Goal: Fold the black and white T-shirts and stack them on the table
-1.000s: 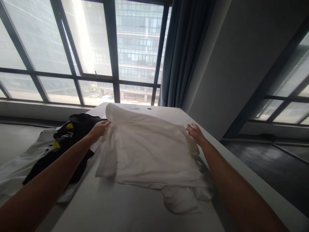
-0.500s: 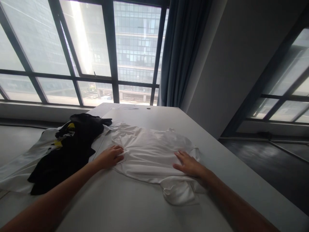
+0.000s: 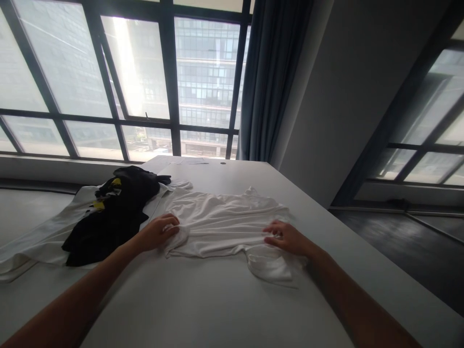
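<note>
A wrinkled white garment (image 3: 221,222) lies spread on the white table (image 3: 203,299), one sleeve-like part folded toward the near right. My left hand (image 3: 161,232) is at the garment's left edge, its fingers curled and pressed together on the cloth. On the right side of the garment rests my right hand (image 3: 286,237), with its fingers bent and a gap between thumb and fingers; it touches the cloth without a visible grip.
Left of the garment, a black garment (image 3: 108,217) with yellow and white patches lies over another white cloth (image 3: 47,237). Paper sheets (image 3: 188,162) rest at the table's far end, before the windows and a blue curtain (image 3: 271,82).
My left hand has shifted slightly left and its fingers have closed in on the cloth. My right hand's fingers have bent. The white garment's near edge has moved away from me and wrinkled.
</note>
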Tool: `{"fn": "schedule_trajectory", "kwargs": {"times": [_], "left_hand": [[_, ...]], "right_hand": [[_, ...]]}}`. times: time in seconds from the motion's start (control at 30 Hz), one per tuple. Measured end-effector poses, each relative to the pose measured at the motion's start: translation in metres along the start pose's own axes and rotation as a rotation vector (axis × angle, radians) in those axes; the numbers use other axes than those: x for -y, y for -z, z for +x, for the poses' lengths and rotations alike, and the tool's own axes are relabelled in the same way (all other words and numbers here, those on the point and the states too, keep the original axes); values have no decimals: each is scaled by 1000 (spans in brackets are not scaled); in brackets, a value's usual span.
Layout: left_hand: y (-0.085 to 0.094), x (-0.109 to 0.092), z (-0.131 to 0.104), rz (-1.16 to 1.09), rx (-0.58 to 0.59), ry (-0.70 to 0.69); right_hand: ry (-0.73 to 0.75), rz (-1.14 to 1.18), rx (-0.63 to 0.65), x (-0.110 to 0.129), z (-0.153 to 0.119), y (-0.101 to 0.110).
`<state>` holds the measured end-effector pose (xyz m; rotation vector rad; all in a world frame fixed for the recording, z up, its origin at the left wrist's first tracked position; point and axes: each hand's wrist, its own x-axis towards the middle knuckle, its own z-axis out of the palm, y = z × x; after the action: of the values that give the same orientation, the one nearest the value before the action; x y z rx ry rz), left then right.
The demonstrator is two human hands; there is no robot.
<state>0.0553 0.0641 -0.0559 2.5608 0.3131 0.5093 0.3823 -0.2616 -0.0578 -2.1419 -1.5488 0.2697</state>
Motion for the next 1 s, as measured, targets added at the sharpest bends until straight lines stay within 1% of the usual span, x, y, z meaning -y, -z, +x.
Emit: {"fn": "schedule_trajectory", "kwargs": {"times": [0.07, 0.13, 0.2, 0.23, 0.27, 0.3, 0.37, 0.4, 0.43, 0.47, 0.5, 0.6, 0.63, 0.67, 0.7, 0.77, 0.8, 0.87, 0.9, 0.93, 1.0], "left_hand": [[7, 4, 0, -173, -85, 33], [18, 8, -2, -334, -153, 114], [33, 13, -8, -446, -220, 186], [41, 15, -12, -476, -243, 212], [50, 17, -17, -492, -240, 232], [57, 19, -22, -501, -206, 248], [68, 23, -31, -516, -65, 290], [71, 24, -33, -512, 3, 313], [71, 24, -34, -489, 47, 331], [68, 23, -33, -439, 54, 339], [63, 22, -30, -359, 41, 330], [36, 19, -16, -68, -7, 229], [25, 20, -11, 16, -2, 189], [15, 22, -9, 92, 17, 163], [7, 25, -7, 162, 49, 154], [-2, 35, -6, 283, 143, 177], [-3, 40, -7, 326, 198, 198], [3, 52, -7, 359, 279, 211], [8, 56, -5, 354, 291, 203], [11, 60, -2, 340, 279, 193], [14, 65, 9, 320, 194, 176]], "right_hand": [[17, 65, 158, 19, -4, 0], [17, 60, 284, 32, -5, -1], [-10, 36, 345, 39, -6, -1], [-22, 36, 352, 40, -8, 2], [-30, 54, 350, 39, -10, 6], [-33, 92, 353, 38, -13, 12], [-33, 206, 417, 32, -20, 26], [-46, 264, 459, 27, -23, 33], [-70, 307, 482, 22, -25, 38], [-101, 325, 466, 16, -26, 41], [-133, 316, 404, 9, -25, 41], [-193, 190, 58, -14, -14, 28], [-191, 134, -26, -22, -9, 22], [-184, 80, -72, -30, -5, 15], [-177, 30, -82, -37, -2, 10], [-179, -60, -27, -50, 1, 4], [-189, -98, 17, -55, 2, 5], [-211, -162, 83, -61, 6, 10], [-228, -191, 97, -61, 10, 14], [-245, -217, 93, -59, 16, 18], [-257, -261, 32, -54, 35, 22]]}}
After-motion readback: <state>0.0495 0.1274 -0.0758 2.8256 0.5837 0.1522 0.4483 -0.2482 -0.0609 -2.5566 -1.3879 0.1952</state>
